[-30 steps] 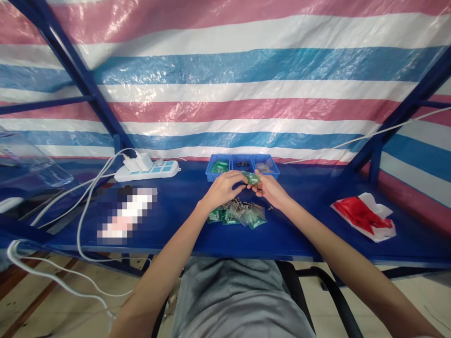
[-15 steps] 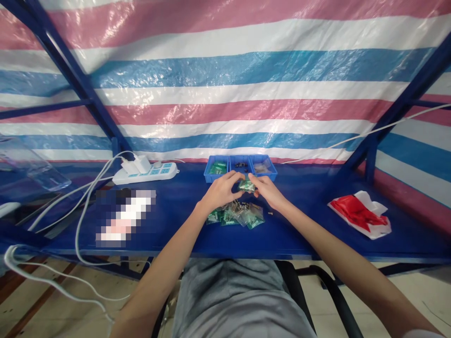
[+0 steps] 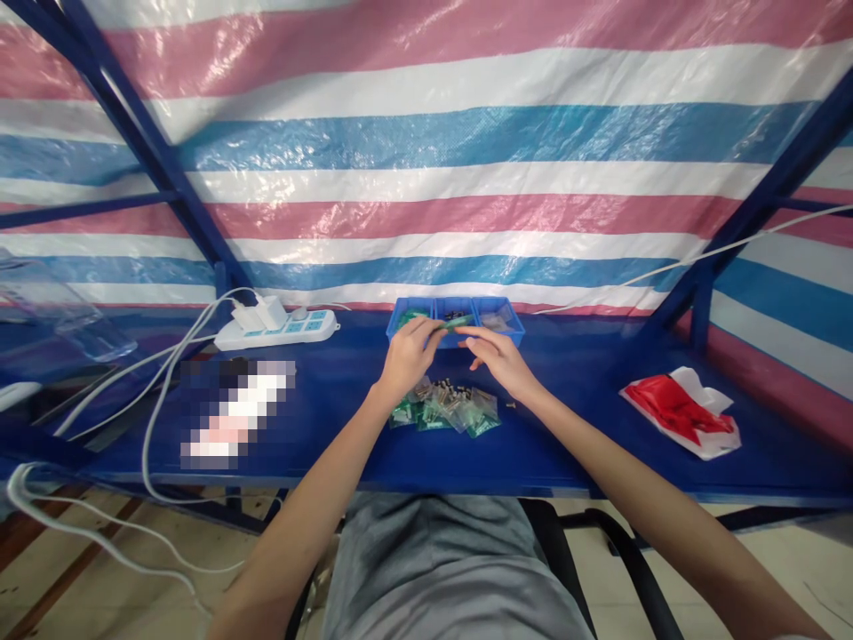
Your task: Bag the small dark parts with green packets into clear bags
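A small green plastic bag [image 3: 457, 323], seen almost edge-on, is up in front of the blue divided tray. My left hand [image 3: 408, 357] pinches it at its left end between thumb and fingers. At the bag's right end, the fingertips of my right hand [image 3: 498, 357] are closed on its edge, while a lower finger hangs curled beneath. Below my hands, on the blue table [image 3: 533, 453], lies a pile of small clear and green bags [image 3: 446, 411] with small metal parts among them. One loose screw-like piece [image 3: 511, 405] lies right of the pile.
The blue divided tray [image 3: 518, 334] has three compartments with green bags, dark small parts and clear bags. A white power strip [image 3: 293, 331] with plugs and cables is on the left. A red and white plastic bag [image 3: 683, 411] lies at the right.
The green bag has moved slightly up and left and turned from face-on to nearly edge-on. My right hand's fingers have shifted along its edge and stretched out more.
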`<act>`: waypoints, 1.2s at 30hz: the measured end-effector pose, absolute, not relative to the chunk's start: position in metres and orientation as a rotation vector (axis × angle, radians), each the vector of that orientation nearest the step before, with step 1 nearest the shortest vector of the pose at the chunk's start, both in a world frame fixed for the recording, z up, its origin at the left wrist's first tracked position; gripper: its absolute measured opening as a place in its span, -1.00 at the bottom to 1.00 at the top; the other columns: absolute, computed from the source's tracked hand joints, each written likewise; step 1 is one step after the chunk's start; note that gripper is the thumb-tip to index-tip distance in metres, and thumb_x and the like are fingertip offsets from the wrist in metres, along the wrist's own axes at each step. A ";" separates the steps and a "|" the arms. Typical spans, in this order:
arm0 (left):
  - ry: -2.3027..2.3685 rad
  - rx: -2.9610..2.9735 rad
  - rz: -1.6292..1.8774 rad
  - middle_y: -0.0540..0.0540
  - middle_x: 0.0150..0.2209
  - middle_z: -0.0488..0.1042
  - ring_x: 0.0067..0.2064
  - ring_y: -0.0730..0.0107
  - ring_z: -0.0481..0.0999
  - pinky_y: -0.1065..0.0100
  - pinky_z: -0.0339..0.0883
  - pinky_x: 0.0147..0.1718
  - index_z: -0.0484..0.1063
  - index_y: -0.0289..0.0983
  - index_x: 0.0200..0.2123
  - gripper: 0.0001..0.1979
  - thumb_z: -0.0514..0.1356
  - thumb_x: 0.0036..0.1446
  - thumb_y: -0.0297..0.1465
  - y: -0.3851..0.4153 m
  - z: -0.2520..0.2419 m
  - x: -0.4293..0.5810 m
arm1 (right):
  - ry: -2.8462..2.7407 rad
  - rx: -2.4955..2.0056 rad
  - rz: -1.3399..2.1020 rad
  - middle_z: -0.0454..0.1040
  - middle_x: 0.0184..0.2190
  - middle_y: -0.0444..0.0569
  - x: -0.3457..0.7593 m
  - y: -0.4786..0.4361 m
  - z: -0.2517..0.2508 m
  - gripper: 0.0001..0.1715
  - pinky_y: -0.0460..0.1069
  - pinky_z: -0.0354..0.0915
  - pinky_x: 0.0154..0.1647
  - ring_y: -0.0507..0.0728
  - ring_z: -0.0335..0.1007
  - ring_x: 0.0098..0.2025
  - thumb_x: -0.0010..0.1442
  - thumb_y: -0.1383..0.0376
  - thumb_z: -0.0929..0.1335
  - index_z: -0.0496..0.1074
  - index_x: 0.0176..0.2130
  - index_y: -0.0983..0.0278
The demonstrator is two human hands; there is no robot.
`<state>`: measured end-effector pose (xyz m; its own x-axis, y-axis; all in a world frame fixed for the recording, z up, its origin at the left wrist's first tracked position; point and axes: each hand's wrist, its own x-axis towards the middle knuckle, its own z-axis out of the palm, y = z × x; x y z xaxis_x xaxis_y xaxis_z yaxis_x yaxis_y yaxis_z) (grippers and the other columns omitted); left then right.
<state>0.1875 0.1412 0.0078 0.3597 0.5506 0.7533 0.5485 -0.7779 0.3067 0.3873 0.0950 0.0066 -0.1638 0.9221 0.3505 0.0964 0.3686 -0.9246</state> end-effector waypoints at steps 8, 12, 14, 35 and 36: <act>1.473 2.256 1.628 -0.10 -0.21 0.53 -0.19 0.24 0.56 0.24 0.43 -0.17 0.17 -0.15 0.24 -0.57 0.13 0.36 -0.31 0.161 0.008 0.164 | -1.513 -1.094 0.919 0.55 -0.09 0.05 0.396 0.106 -0.003 -0.63 -0.07 0.41 -0.52 0.20 0.53 -0.15 0.21 0.10 0.37 0.56 -0.03 0.17; 1.809 2.349 1.336 -0.31 -0.04 0.44 -0.01 -0.12 0.49 -0.01 0.40 -0.10 0.34 -0.21 0.16 -0.58 0.22 0.26 -0.29 0.168 -0.001 0.160 | -1.583 -1.210 0.890 0.58 -0.21 0.02 0.399 0.111 -0.009 -0.74 -0.05 0.40 -0.50 0.19 0.52 -0.21 0.22 0.14 0.35 0.58 -0.20 0.20; 1.843 2.390 1.298 -0.36 0.05 0.38 0.06 -0.17 0.44 -0.08 0.38 -0.06 0.37 -0.22 0.16 -0.60 0.19 0.28 -0.30 0.165 -0.001 0.162 | -1.642 -1.234 0.876 0.59 -0.22 0.02 0.399 0.111 -0.008 -0.75 -0.04 0.39 -0.48 0.19 0.51 -0.22 0.22 0.15 0.35 0.58 -0.22 0.20; 1.188 2.779 0.583 -0.07 -0.10 0.59 -0.16 0.25 0.57 0.35 0.36 -0.25 0.49 -0.17 -0.03 -0.74 0.03 0.34 -0.40 0.140 0.000 0.184 | -2.529 -1.668 1.142 0.55 -0.57 -0.07 0.445 0.090 0.038 -0.88 -0.09 0.25 -0.48 0.12 0.50 -0.49 0.00 0.27 0.42 0.50 -0.41 0.29; 1.187 2.776 0.590 -0.07 -0.10 0.59 -0.16 0.26 0.57 0.35 0.35 -0.26 0.49 -0.17 -0.04 -0.74 0.04 0.34 -0.40 0.141 0.000 0.183 | -2.544 -1.654 1.076 0.54 -0.57 -0.07 0.444 0.090 0.038 -0.91 -0.09 0.24 -0.47 0.11 0.50 -0.49 0.00 0.30 0.41 0.50 -0.43 0.29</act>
